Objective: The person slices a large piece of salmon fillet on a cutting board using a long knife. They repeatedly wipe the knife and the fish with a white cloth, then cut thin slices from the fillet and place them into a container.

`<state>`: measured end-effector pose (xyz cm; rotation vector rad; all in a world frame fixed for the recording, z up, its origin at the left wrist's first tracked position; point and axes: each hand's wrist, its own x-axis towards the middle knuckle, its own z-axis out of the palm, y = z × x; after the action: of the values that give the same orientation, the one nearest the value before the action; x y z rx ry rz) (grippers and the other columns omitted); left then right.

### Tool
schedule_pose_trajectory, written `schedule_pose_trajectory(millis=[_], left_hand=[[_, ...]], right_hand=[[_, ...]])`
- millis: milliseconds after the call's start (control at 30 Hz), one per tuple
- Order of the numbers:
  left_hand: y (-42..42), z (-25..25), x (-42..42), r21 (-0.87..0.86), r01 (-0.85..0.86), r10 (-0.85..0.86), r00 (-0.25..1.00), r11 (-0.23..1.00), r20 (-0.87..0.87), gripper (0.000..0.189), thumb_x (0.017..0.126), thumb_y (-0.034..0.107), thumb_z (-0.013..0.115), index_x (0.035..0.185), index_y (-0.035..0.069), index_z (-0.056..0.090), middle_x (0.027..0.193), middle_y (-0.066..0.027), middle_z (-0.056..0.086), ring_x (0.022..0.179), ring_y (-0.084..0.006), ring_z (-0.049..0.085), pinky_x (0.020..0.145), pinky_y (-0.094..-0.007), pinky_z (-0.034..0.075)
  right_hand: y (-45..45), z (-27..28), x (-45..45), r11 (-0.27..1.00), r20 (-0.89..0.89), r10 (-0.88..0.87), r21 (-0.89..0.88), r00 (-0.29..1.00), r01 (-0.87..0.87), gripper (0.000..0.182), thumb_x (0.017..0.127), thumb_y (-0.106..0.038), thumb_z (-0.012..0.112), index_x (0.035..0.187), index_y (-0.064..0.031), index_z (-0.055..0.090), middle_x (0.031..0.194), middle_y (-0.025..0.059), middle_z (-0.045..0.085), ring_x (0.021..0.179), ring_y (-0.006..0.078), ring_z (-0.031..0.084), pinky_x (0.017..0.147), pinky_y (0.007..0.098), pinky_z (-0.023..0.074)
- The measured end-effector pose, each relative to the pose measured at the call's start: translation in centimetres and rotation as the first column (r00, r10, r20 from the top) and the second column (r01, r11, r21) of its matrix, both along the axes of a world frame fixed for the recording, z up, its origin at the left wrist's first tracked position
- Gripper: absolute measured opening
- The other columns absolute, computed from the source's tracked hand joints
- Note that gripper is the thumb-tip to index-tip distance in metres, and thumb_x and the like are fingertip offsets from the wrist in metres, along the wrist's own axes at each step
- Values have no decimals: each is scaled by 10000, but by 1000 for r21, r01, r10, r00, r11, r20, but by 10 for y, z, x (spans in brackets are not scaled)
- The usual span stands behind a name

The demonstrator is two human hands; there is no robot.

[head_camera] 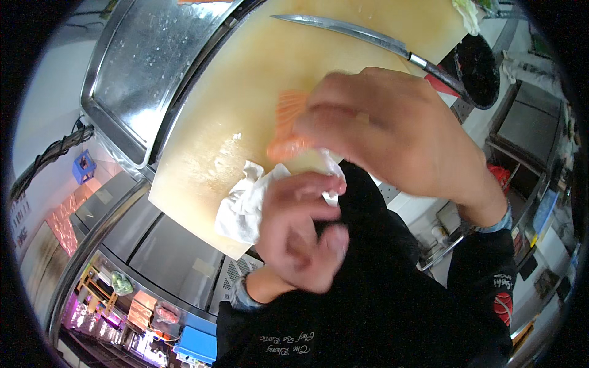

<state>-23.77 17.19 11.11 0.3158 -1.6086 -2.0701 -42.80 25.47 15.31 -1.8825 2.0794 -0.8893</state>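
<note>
My right hand (386, 133) is over a piece of raw salmon (287, 112) on the pale cutting board (221, 87). Its fingertips close on the salmon's right side and hide that part. Nearer my body is my left hand (301, 234), blurred, its fingers curled and the thumb apart from them. A crumpled white cloth (241, 207) lies at the board's near left corner, partly behind the left hand. Some white material (333, 168) shows behind the left index finger; whether the hand grips it is unclear. A long knife (349, 32) rests across the far part of the board.
A metal tray (138, 69) stands left of the board, with an orange piece at its far edge. The knife's dark handle (444, 80) sticks out past the board's right side, near a black round container (478, 69). A curved metal rail (92, 244) runs at the left.
</note>
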Motion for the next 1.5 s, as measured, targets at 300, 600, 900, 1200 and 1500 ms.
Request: schedule_pose_trajectory(millis=[300,600,900,1200,1500], left_hand=[[79,-29,22,-184,590,-539,800,786,264,207,834,154,764,1003,82,668,1057,-103,681,991,-299,645,897,-409,496],[33,-69,-24,-746,231,398,728,624,559,379,888,238,720,1188,29,617,1117,-161,619,1076,-378,557,949,-497,399],[10,-91,-42,-698,402,482,517,593,708,370,890,278,723,1135,43,576,1145,-171,589,1134,-376,521,981,-566,311],[-1,-87,-39,-484,-102,413,689,869,596,378,918,74,668,1255,18,505,980,-140,643,731,-211,649,666,-348,510],[-5,-84,23,-838,-223,774,549,499,315,421,901,143,710,1287,40,577,1117,-116,623,1009,-242,583,889,-400,472]], right_hand=[[54,-47,-65,960,-503,273,84,820,-268,297,782,-167,727,1075,-126,704,1142,57,655,1092,253,629,893,395,548],[169,-132,-114,704,-382,-550,268,743,658,381,930,-269,697,1276,-131,615,1176,140,601,1061,343,641,895,457,531],[157,-146,-109,820,-270,-367,358,890,447,330,1007,-259,595,1290,-115,504,1135,165,655,918,408,684,694,491,563],[224,-65,31,676,373,-718,576,588,459,344,1040,-144,525,1357,-21,472,1078,220,685,950,342,712,796,429,536],[226,-99,139,776,322,-628,327,708,539,461,985,-54,588,1438,-88,510,1013,221,656,868,394,681,772,455,557]])
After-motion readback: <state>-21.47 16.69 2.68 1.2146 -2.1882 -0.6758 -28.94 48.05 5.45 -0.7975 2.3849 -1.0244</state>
